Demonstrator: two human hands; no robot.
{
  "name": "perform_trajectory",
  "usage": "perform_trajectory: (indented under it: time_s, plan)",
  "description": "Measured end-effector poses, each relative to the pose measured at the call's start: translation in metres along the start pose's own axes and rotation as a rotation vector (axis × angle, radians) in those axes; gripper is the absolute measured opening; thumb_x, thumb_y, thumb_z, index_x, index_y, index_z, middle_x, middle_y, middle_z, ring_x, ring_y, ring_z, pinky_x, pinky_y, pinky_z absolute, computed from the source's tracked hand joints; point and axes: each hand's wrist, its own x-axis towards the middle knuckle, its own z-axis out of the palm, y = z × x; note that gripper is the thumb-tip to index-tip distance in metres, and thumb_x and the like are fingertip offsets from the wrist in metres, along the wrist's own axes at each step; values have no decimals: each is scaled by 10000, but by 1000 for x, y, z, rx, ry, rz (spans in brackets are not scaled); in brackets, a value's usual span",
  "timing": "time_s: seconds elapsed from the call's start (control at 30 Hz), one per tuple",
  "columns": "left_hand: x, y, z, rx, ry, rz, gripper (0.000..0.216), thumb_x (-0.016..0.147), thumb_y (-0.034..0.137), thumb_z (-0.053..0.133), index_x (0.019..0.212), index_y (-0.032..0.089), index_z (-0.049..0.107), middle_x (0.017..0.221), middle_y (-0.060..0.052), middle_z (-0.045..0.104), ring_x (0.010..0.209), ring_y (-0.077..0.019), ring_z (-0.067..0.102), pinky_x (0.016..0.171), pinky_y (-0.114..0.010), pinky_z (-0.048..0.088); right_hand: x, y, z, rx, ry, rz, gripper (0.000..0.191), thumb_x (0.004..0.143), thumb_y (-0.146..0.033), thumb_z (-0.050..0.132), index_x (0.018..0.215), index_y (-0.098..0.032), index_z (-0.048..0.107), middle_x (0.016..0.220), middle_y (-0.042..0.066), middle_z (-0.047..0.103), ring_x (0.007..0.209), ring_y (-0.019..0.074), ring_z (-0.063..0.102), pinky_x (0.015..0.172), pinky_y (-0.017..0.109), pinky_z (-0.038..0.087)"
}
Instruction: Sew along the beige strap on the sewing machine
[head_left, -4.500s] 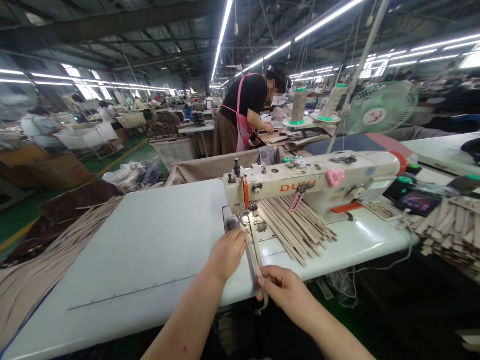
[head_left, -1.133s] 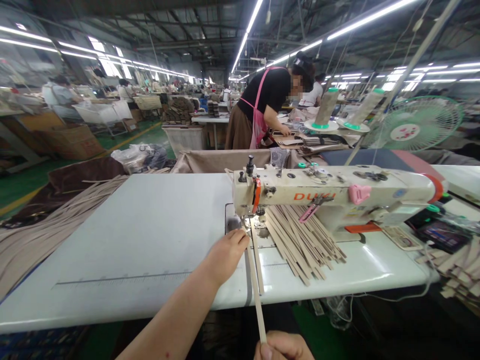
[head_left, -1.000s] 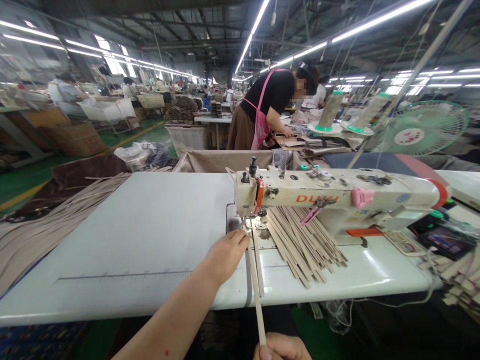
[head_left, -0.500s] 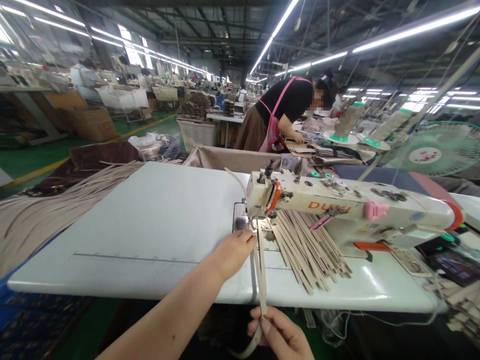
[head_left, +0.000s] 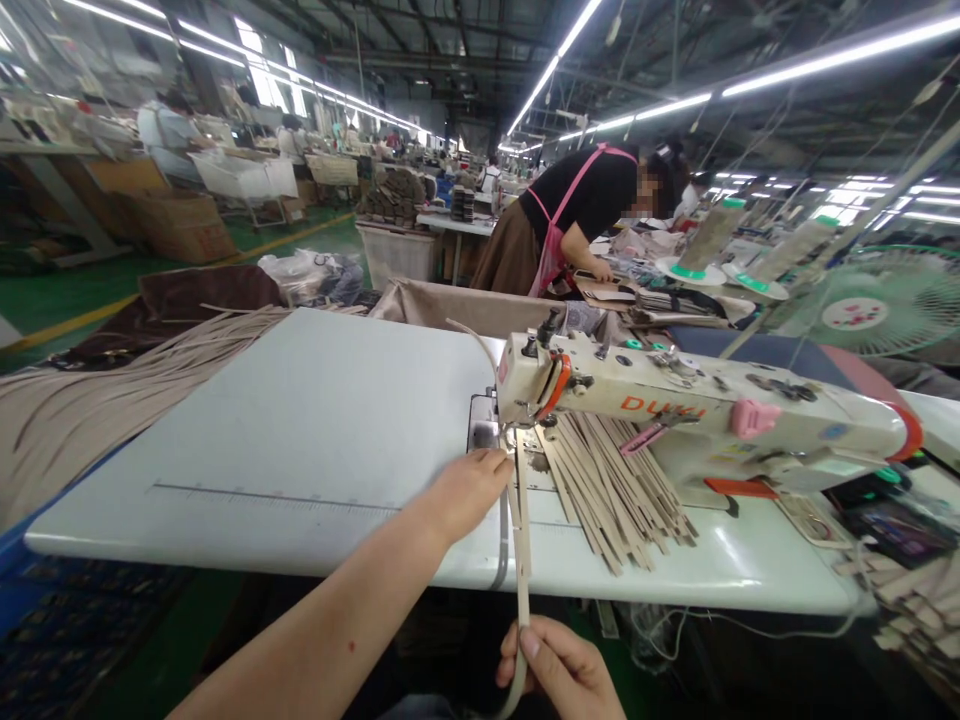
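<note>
A long beige strip (head_left: pixel 523 565) runs from under the presser foot of the sewing machine (head_left: pixel 622 400) down past the table's front edge. My left hand (head_left: pixel 472 490) lies on the table just before the needle area, its fingertips pressed together on the strip. Below the edge, my right hand (head_left: pixel 562 665) pinches the same strip between thumb and fingers, and its tail curls down out of view. Behind the machine head, the strip's far end (head_left: pixel 472 335) bends up to the left. A fanned bundle of beige strips (head_left: pixel 619 490) lies under the machine arm.
Many long strips (head_left: pixel 142 385) drape off the white table (head_left: pixel 300 420) at the left. A green fan (head_left: pixel 862 310) and thread cones (head_left: pixel 705 240) stand at the right. Beyond a fabric-lined bin (head_left: pixel 450 305), a co-worker (head_left: pixel 562 215) in a pink apron leans over another table.
My view has shifted slightly. Both hands keep their places on the strip, and the two lengths before the needle now lie closer together near the table edge.
</note>
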Motion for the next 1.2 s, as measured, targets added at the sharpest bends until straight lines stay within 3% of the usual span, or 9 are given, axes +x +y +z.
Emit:
perform_trajectory:
  time_s: [0.4,0.73,1.0,1.2]
  plan:
    - [-3,-5,12,-29,75,-1,129,996,102,565,1087,152,642,1143,-94,683,1040,-242,691,961,-392,609,-6,-4,7,-19,58,-24,420,854,-599,785,760,-191,817,680,41,733,657,175,605,681,288,482]
    - [-6,-6,13,-12,82,27,197,1018,89,501,1150,140,639,1225,-126,670,1105,-240,680,1023,-399,595,-1,4,5,-13,21,-7,449,832,-619,794,734,-181,820,657,43,736,632,173,619,659,291,483]
    - [-2,-10,23,-28,94,15,265,1015,91,488,1254,140,592,1341,-132,623,1273,-248,613,1168,-426,509,0,7,3,-25,17,1,509,815,-677,777,706,-182,810,623,45,720,593,169,599,625,288,463]
    - [-2,-10,23,39,76,34,240,1013,113,528,1243,126,594,1310,-127,634,1237,-250,625,1161,-414,513,2,9,-1,-12,11,-24,516,806,-696,771,723,-189,804,619,38,715,606,175,583,655,306,438]
